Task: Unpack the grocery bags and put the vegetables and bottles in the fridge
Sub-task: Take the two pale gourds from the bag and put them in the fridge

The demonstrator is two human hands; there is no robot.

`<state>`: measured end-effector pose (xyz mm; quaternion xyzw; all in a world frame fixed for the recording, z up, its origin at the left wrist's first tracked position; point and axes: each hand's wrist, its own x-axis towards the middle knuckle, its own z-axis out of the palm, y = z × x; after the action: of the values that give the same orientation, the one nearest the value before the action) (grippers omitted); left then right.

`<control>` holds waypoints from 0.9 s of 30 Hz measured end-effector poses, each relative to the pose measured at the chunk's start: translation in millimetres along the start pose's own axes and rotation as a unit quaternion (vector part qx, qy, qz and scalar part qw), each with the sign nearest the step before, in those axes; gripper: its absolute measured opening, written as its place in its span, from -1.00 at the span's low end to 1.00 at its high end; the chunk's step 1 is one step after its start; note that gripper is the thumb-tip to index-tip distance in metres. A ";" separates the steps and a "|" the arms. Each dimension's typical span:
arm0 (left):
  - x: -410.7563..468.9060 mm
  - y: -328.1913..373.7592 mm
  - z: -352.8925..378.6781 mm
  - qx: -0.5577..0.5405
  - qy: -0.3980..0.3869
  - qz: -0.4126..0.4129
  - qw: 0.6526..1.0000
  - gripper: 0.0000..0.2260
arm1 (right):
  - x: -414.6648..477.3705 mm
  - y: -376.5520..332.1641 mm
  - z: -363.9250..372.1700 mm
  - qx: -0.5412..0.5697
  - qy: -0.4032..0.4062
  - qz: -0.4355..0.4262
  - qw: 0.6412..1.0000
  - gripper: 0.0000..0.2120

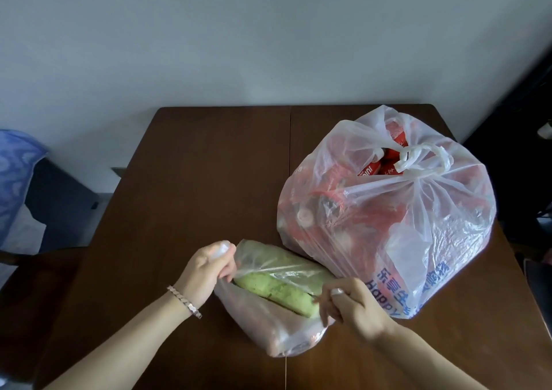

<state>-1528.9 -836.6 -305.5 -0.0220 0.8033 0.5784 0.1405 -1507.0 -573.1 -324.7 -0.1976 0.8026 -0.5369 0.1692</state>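
Brown table (pixel 209 180) holds your near small bag (pixel 268 324), both your left hand (pixel 206 273) and right hand (pixel 355 306) pinching its thin, slippery mouth apart around the firm green vegetable (pixel 274 292), best gripped mid-length, beside the far-right tied bottle bag (pixel 418 210).

A room in a home: a dark brown wooden table (pixel 209 165) by a plain pale wall (pixel 239 31), holding a white plastic shopping bag (pixel 442 210).
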 end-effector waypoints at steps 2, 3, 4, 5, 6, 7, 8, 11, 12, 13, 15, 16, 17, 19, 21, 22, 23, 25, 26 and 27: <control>0.1 2.9 0.5 0.237 -0.080 0.051 0.967 -0.80 | 4.5 1.5 -2.0 -0.049 -0.036 0.013 0.998 -0.77; 0.6 6.0 2.0 0.365 -0.151 0.085 0.915 -0.89 | 7.4 1.0 -2.2 -0.101 -0.071 0.017 0.992 -0.78; 1.1 9.8 5.9 0.457 -0.203 0.091 0.861 -0.86 | 9.5 -1.0 -1.4 -0.144 -0.100 0.034 0.984 -0.77; 1.0 14.7 11.1 0.511 -0.229 0.082 0.825 -0.79 | 11.7 -3.0 -0.1 -0.192 -0.122 0.054 0.972 -0.73; 1.6 17.5 16.7 0.545 -0.240 0.055 0.801 -0.75 | 14.0 -2.7 1.0 -0.227 -0.145 0.086 0.959 -0.68; 2.5 20.8 22.6 0.583 -0.245 0.031 0.774 -0.74 | 17.6 -3.4 1.9 -0.271 -0.169 0.121 0.940 -0.64; 3.7 21.7 27.4 0.622 -0.253 0.009 0.741 -0.74 | 21.9 -4.4 3.1 -0.314 -0.196 0.146 0.918 -0.62; 9.1 15.3 30.6 0.704 -0.247 -0.095 0.659 -0.69 | 36.5 1.7 4.7 -0.450 -0.252 0.217 0.829 -0.72; 11.7 9.7 27.7 0.707 -0.221 -0.124 0.660 -0.56 | 40.3 4.5 4.8 -0.470 -0.238 0.254 0.811 -0.65; 13.0 5.4 23.7 0.699 -0.193 -0.146 0.673 -0.38 | 42.7 8.1 5.6 -0.478 -0.215 0.280 0.804 -0.53; 13.8 -3.0 14.8 0.691 -0.147 -0.148 0.692 -0.05 | 45.7 7.2 7.5 -0.511 -0.156 0.284 0.796 -0.27; 14.5 -5.4 10.0 0.699 -0.116 -0.125 0.695 0.03 | 46.4 8.9 10.2 -0.530 -0.127 0.269 0.794 -0.19; 15.5 -7.9 5.4 0.704 -0.084 -0.098 0.699 0.05 | 46.9 8.1 13.8 -0.540 -0.101 0.248 0.798 -0.17; 15.7 -17.4 -1.3 0.674 -0.052 -0.058 0.735 0.05 | 48.0 4.5 25.8 -0.559 -0.106 0.182 0.802 -0.27; 12.7 -23.3 -0.9 0.607 -0.068 -0.066 0.789 0.05 | 52.2 -3.9 41.3 -0.540 -0.111 0.071 0.831 -0.44; 10.5 -25.0 0.8 0.570 -0.072 -0.075 0.815 0.03 | 56.2 -10.2 48.3 -0.516 -0.103 0.016 0.850 -0.55; 8.3 -25.0 3.4 0.535 -0.070 -0.086 0.838 0.02 | 61.8 -16.6 56.5 -0.480 -0.123 -0.011 0.869 -0.64; 5.6 -24.7 8.3 0.487 -0.064 -0.100 0.865 0.00 | 76.3 -19.1 74.6 -0.435 -0.173 0.027 0.883 -0.69; 4.9 -24.8 9.3 0.479 -0.065 -0.109 0.869 -0.01 | 83.5 -13.2 82.0 -0.423 -0.179 0.085 0.884 -0.65; 4.2 -23.9 9.7 0.477 -0.065 -0.123 0.868 -0.01 | 90.5 -7.5 85.4 -0.419 -0.168 0.144 0.881 -0.62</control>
<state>-1526.3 -834.9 -331.4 -0.0133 0.9612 0.1030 0.2557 -1542.9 -688.7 -354.4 -0.2195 0.9318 -0.0788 0.2780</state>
